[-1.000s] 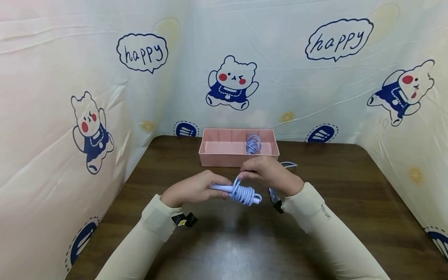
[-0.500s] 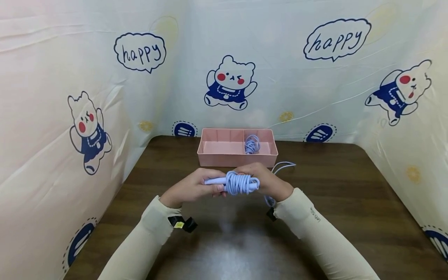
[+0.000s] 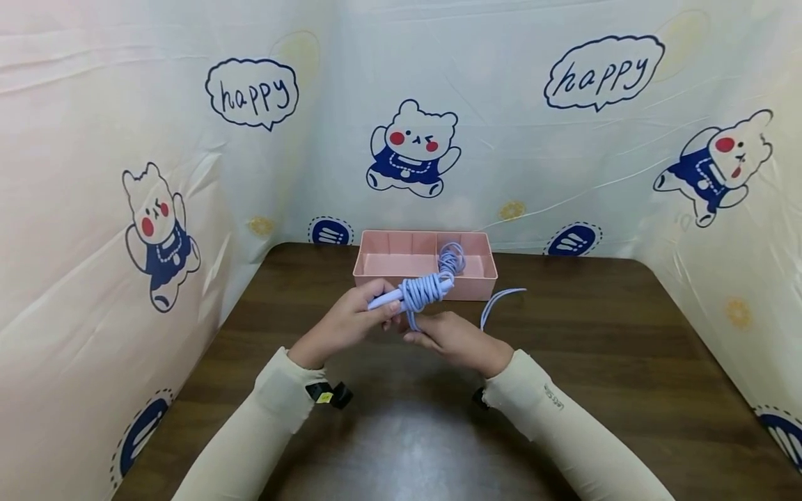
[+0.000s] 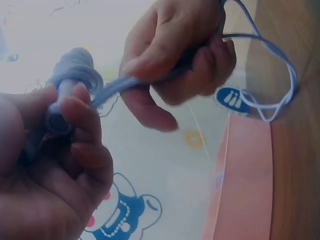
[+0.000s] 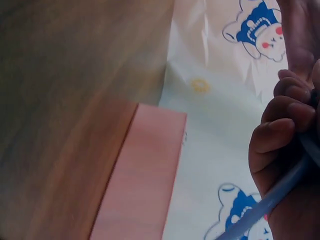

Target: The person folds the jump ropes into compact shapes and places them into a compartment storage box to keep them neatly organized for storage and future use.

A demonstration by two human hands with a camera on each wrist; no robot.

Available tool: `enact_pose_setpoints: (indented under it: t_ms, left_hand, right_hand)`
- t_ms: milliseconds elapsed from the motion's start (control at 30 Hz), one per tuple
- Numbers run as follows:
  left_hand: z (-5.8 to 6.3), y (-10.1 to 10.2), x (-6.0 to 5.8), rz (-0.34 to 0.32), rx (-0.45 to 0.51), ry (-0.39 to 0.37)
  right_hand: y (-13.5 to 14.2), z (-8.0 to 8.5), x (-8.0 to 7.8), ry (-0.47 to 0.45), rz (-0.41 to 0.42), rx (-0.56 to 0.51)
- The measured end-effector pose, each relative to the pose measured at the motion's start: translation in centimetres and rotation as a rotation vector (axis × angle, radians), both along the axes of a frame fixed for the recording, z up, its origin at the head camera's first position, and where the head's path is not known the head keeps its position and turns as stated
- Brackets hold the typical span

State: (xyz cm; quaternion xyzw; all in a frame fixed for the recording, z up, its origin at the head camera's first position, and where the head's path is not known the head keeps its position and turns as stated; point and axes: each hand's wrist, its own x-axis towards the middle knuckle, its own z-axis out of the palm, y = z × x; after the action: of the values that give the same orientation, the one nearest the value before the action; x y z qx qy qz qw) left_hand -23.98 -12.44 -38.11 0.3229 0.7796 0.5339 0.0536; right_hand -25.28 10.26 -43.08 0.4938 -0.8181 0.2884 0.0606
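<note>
My left hand grips the pale blue handles of a skipping rope, fingers and thumb curled around their near end. Cord is wound in a thick coil about the handles, which tilt up to the right. A strand runs down from that coil into my right hand, just to its lower right. In the left wrist view, the right hand's curled fingers hold this cord. Past that hand a loose loop of rope hangs out; in the head view its tail shows to the right.
Behind the hands stands a pink divided box on the dark wooden table. A second bundle of blue cord lies in its right part. A printed cloth hangs around the table's back and sides.
The right hand has gone from above the coil, behind it, to below it, carrying the strand around. The handles have risen and now tilt upward to the right.
</note>
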Motion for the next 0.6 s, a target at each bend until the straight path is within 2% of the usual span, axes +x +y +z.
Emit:
enact_pose_setpoints:
  t_ms: [167,400,500,600]
  left_hand:
    - [-0.4,0.5,-0.4,0.073,-0.057,0.059]
    - [-0.7,0.1,-1.4,0.149,-0.078,0.062]
    - [-1.0,0.2,-1.8,0.189,-0.091,0.090]
    - [-1.2,0.4,-2.2,0.232,-0.127,0.124]
  right_hand:
    - [-0.5,-0.2,0.5,-0.049,-0.021,0.047]
    - [0.0,1.1,1.4,-0.090,-0.073,-0.007]
    - [0.0,1.5,1.8,-0.054,-0.078,-0.006]
    - [0.3,2.1,1.9,0.061,-0.092,-0.004]
